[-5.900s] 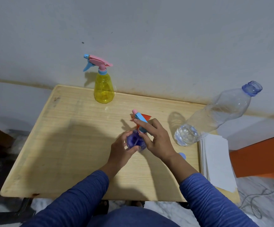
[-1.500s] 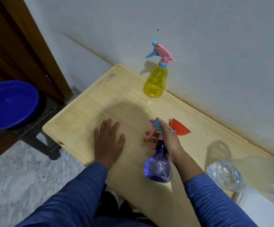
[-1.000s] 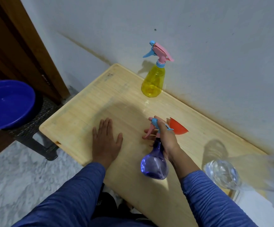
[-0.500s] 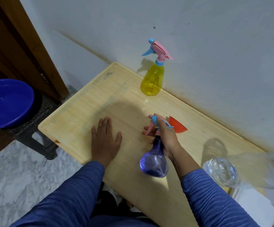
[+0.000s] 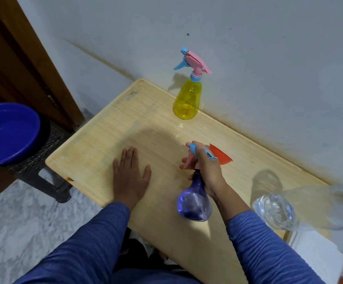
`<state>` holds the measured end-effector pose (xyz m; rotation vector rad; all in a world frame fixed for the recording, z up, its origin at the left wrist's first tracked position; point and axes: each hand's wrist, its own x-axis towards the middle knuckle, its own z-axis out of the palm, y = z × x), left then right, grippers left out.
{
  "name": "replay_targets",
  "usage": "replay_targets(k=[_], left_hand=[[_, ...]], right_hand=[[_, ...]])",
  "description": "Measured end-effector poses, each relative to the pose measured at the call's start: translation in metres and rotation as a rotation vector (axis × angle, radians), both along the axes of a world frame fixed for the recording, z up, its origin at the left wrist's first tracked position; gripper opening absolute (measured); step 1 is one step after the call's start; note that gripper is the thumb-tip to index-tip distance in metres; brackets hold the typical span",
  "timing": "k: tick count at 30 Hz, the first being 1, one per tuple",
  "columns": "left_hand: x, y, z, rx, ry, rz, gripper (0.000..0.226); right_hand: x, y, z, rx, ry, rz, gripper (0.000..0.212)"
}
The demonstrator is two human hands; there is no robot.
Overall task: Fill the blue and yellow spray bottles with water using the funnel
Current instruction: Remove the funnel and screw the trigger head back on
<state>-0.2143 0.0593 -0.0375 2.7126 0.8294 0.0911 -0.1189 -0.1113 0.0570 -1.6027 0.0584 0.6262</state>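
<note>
My right hand (image 5: 206, 171) grips the neck and spray head of the blue spray bottle (image 5: 194, 201), which is lifted and tilted with its round base toward me. Its nozzle points away to the left. Just behind that hand lies the red funnel (image 5: 220, 155) on the wooden table (image 5: 105, 144). The yellow spray bottle (image 5: 187, 101), with a pink and blue head, stands upright at the far edge by the wall. My left hand (image 5: 130, 175) rests flat on the table with straight fingers, holding nothing.
A clear plastic water bottle (image 5: 277, 212) stands at the right, blurred. White paper (image 5: 318, 255) lies under it at the table's right end. A blue basin (image 5: 4, 132) sits on a dark stool left of the table, beside a wooden door (image 5: 23, 58).
Over the last second little has moved. Earlier both hands worked at the blue bottle's spray head; now the left lies flat and the right alone holds the bottle up.
</note>
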Motion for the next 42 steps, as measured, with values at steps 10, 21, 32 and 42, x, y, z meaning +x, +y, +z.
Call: replay_targets(k=[10, 21, 32, 42], left_hand=[[-0.001, 0.001, -0.001, 0.003, -0.023, -0.019, 0.074], [0.014, -0.005, 0.02, -0.251, -0.002, -0.253, 0.072], [0.045, -0.027, 0.096, -0.91, -0.176, -0.741, 0.07], [0.093, -0.028, 0.124, -1.105, -0.304, -0.712, 0.054]], right_hand=[[-0.005, -0.005, 0.003, 0.034, -0.009, -0.02, 0.031], [-0.006, 0.001, 0.026, 0.116, -0.139, -0.084, 0.034], [0.004, 0.013, 0.081, 0.057, -0.395, -0.191, 0.033], [0.005, 0.0, 0.091, -0.111, -0.497, -0.31, 0.036]])
